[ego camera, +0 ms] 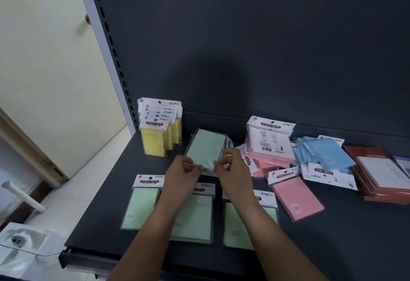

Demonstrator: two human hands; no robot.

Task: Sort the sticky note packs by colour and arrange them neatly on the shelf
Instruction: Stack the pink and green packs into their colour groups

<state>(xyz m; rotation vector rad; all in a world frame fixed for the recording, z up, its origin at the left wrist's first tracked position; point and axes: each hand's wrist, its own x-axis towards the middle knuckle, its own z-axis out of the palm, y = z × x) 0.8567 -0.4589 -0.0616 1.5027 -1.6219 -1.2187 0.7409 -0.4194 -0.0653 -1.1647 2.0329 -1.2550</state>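
A green sticky note pack (205, 147) is tilted up over the middle of the dark shelf (332, 236). My left hand (183, 173) pinches its near left corner and my right hand (231, 166) pinches its near right corner. Three more green packs lie flat near the front: one at the left (142, 207), one under my left forearm (195, 216), one under my right forearm (236, 225). Yellow packs (158, 133) stand in a row at the back left. Pink packs (266, 147) are heaped at centre right, and one pink pack (296, 198) lies apart.
Blue packs (321, 156) lie in a loose heap to the right of the pink ones. A stack of red-orange packs (381, 176) sits at the far right edge. The shelf's slotted upright (111, 45) and a cream wall are at the left; a white box (24, 249) sits below.
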